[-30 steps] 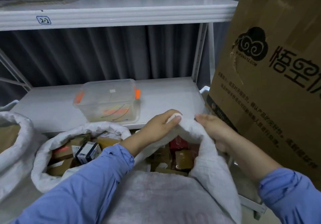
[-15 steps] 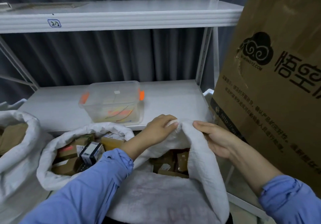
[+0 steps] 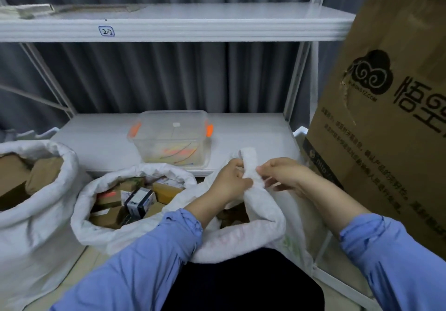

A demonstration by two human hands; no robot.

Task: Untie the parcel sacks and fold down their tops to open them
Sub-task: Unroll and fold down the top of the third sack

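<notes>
since the earlier frame our left hand (image 3: 229, 180) and right hand (image 3: 282, 175) have drawn together, both pinching the far rim (image 3: 249, 163) of the nearest sack (image 3: 241, 235) at our lap, bunched upright for folding down

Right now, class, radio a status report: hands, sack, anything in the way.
Left hand, right hand grip raised far rim of near sack. Near side rolled down. Cardboard box close at right.
</notes>
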